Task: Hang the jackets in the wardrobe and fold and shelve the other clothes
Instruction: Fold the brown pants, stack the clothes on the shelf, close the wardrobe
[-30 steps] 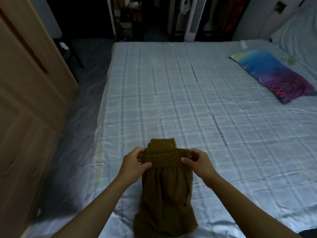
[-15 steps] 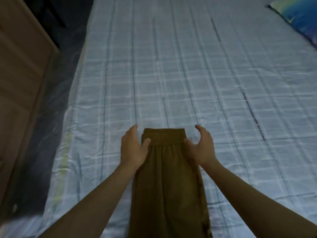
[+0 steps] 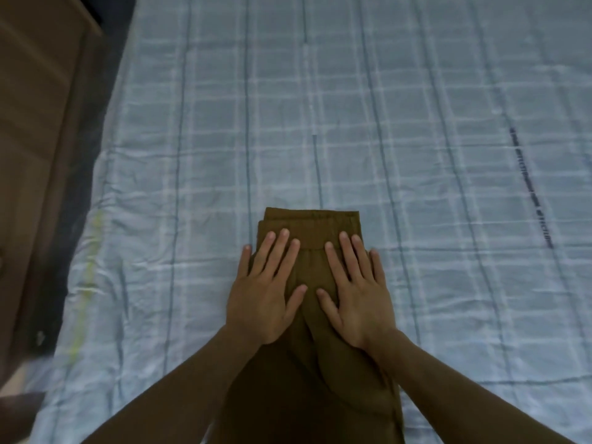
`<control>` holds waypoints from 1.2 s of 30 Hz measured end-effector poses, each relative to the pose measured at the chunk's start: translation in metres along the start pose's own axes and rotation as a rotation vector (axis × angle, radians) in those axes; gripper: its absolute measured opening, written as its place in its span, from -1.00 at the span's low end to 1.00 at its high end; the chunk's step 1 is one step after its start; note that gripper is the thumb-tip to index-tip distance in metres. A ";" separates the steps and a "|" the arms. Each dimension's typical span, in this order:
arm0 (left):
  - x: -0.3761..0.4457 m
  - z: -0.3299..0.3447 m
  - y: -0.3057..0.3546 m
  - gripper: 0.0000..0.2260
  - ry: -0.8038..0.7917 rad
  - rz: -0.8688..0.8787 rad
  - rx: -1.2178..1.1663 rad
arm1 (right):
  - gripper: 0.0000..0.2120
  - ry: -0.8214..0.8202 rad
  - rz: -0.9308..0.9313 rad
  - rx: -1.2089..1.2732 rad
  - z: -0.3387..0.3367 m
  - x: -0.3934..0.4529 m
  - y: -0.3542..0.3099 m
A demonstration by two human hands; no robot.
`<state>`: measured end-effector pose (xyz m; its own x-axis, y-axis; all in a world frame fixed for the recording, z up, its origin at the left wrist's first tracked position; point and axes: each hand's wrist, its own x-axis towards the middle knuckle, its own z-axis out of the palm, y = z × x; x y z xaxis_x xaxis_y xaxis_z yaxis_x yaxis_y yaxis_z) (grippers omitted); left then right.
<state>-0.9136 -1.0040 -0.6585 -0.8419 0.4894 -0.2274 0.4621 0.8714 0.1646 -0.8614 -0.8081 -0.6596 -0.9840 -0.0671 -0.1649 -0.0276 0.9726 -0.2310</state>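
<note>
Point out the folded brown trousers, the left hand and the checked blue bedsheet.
Folded brown trousers (image 3: 312, 221): head view, on the elastic waistband.
Left hand (image 3: 262, 302): head view, on the back of the hand.
Checked blue bedsheet (image 3: 416, 123): head view, on a bare stretch beyond the trousers.

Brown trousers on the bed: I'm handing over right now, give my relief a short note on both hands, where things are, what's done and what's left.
Left hand: open, flat on the brown trousers, fingers straight.
Right hand: open, flat beside it, pressing the same cloth.
Trousers lie lengthwise on the checked bedsheet, elastic waistband at the far end, legs running toward the person and out of frame.
Done: trousers laid narrow and flat.
Left: fold them shorter, then shelve them. No jackets or shelves are in view; a wooden cabinet stands at the left.
</note>
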 end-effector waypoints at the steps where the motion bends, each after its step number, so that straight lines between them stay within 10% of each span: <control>1: 0.001 0.000 -0.001 -0.36 0.002 0.006 0.006 | -0.31 0.005 -0.003 0.000 0.000 0.000 0.000; 36: -0.213 0.045 0.025 -0.43 0.047 0.011 -0.010 | -0.34 -0.009 0.007 -0.011 0.037 -0.194 -0.062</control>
<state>-0.7099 -1.0847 -0.6492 -0.8491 0.4963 -0.1808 0.4686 0.8657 0.1761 -0.6618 -0.8639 -0.6489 -0.9825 -0.0624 -0.1755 -0.0228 0.9755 -0.2190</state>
